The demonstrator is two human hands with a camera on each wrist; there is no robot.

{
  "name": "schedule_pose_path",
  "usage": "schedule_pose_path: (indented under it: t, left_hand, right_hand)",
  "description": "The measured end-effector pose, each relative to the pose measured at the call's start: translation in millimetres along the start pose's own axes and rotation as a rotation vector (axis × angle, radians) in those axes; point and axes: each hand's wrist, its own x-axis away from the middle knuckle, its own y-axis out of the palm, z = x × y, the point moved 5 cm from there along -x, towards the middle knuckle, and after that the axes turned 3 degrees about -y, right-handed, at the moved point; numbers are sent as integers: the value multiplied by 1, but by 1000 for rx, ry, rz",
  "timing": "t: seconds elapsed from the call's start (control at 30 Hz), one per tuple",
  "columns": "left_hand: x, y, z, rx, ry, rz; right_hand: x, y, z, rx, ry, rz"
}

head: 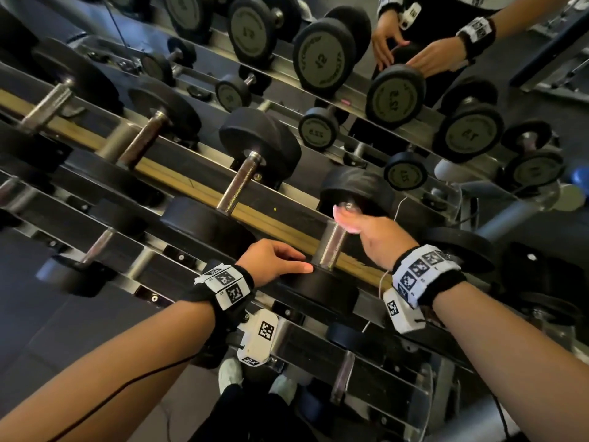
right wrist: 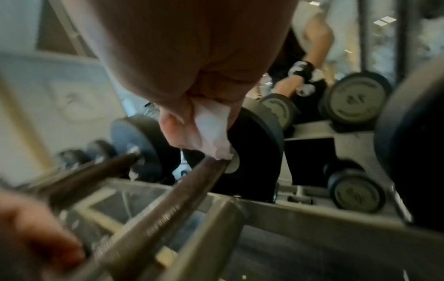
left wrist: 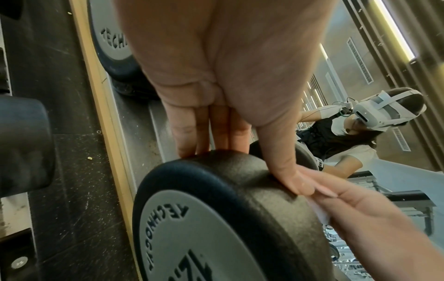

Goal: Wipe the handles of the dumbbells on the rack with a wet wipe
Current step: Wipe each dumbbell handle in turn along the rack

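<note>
A black-headed dumbbell lies on the middle rail of the rack (head: 197,186), its steel handle (head: 331,247) pointing away from me. My right hand (head: 353,221) wraps the far end of that handle with a white wet wipe (right wrist: 211,129) bunched under its fingers, right against the far head (right wrist: 254,157). The handle (right wrist: 168,205) below the wipe is bare. My left hand (head: 287,260) rests with straight fingers (left wrist: 211,133) on the rim of the near head (left wrist: 216,190) and holds nothing.
More dumbbells lie in a row to the left, such as one with a steel handle (head: 239,186). A mirror behind the rack repeats the dumbbells (head: 322,55) and my hands. A lower tier (head: 344,374) and my shoes (head: 229,374) sit below.
</note>
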Motion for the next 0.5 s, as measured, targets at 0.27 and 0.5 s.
schedule_pose_path:
  t: [0.27,0.5]
  left_hand:
    - [10,7,0,53,-3,-2]
    - [13,10,-5,92,-20,50]
  right_hand:
    - [40,39,19,39,-34,-184]
    - [34,37,17,-68,7,-342]
